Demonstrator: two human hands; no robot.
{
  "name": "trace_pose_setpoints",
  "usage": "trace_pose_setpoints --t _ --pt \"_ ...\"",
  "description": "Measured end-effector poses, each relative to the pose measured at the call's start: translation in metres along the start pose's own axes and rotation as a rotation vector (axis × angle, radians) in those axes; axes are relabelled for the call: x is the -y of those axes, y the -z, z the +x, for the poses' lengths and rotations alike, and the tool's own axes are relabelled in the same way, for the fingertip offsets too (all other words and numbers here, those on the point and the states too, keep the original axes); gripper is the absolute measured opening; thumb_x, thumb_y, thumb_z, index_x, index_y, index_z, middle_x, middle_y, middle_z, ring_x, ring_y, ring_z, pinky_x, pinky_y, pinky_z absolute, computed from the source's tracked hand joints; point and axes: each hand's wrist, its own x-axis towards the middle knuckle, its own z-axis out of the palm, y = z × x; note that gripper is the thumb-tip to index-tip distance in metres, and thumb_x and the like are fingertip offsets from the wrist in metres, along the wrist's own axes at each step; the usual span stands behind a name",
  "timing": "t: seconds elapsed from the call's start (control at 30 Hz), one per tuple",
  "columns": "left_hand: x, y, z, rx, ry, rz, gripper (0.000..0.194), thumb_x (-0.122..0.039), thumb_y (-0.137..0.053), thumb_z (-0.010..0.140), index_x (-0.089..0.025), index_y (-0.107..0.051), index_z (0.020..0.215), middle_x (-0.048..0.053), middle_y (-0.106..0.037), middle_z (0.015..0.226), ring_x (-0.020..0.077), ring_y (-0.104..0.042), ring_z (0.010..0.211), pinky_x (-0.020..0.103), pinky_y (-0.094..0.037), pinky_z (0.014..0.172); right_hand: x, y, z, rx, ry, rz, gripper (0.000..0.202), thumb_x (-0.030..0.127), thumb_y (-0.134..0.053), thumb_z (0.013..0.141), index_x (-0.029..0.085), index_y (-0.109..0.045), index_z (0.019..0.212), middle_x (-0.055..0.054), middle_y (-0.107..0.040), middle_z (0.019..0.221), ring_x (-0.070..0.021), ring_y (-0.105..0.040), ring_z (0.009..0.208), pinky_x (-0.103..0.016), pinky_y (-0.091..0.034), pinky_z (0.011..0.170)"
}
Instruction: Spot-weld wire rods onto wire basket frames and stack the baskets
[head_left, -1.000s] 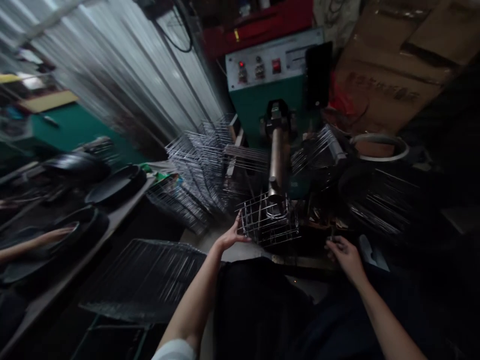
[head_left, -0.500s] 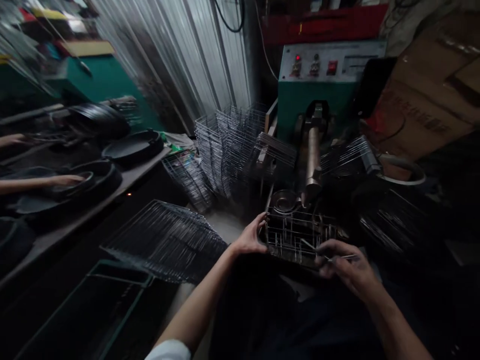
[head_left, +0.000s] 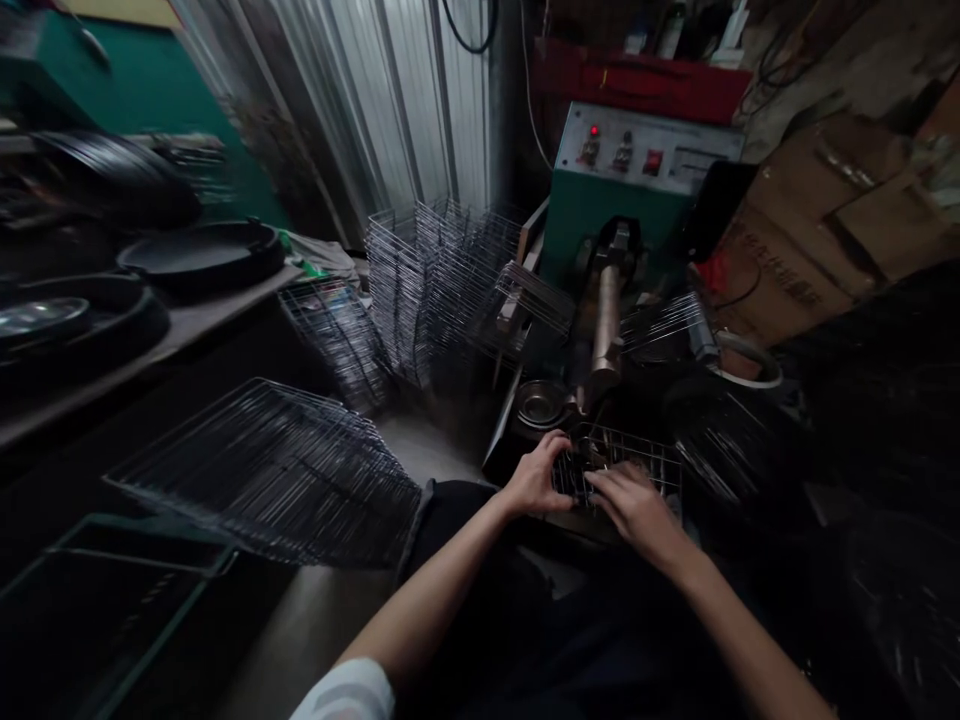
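A small wire rack [head_left: 664, 455] lies in front of me under the metal arm of a machine. My left hand [head_left: 538, 478] grips its left edge, with thumb and fingers bent round the wires. Over the middle of the same rack is my right hand [head_left: 636, 508], fingers bent together and pointing left at the wires. What those fingertips pinch, if anything, is too dark and blurred to make out. Just behind the hands are the machine's copper-coloured electrode arm [head_left: 606, 320] and a round metal dish [head_left: 541, 403].
Stacked wire grids [head_left: 409, 290] stand behind, and another pile of grids [head_left: 262, 475] lies at left. Black round pans [head_left: 202, 260] rest on a bench. The green machine [head_left: 577, 200] has a lit red lamp. A cardboard box [head_left: 810, 220] leans at right.
My view has turned right, and the co-worker's hands have left the picture. My right hand has moved inward over the rack, close to my left hand; the thin wires in it no longer show.
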Motion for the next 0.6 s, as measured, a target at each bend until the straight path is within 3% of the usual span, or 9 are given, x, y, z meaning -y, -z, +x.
trace_pose_setpoints --t 0.23,0.6 --pt "0.005 -0.014 -0.002 -0.017 0.036 -0.059 0.084 -0.031 -0.084 0.055 -0.029 -0.050 0.132 0.012 -0.035 0.155 0.0342 -0.045 0.138 0.048 -0.044 0.108 -0.002 -0.016 -0.022 -0.036 0.075 -0.134 0.054 0.000 -0.041 0.094 0.018 -0.050 0.145 -0.010 -0.065 0.127 -0.0279 -0.062 0.110 -0.047 -0.053 0.095" --pt "0.009 -0.017 0.008 -0.056 0.027 -0.105 0.084 -0.027 -0.084 0.051 -0.028 -0.051 0.129 0.012 -0.033 0.157 0.0348 -0.048 0.136 0.047 -0.044 0.108 -0.003 -0.023 -0.017 -0.131 0.047 -0.050 0.064 0.004 -0.041 0.100 0.027 -0.028 0.158 -0.008 -0.063 0.131 -0.0263 -0.063 0.109 -0.045 -0.055 0.092"
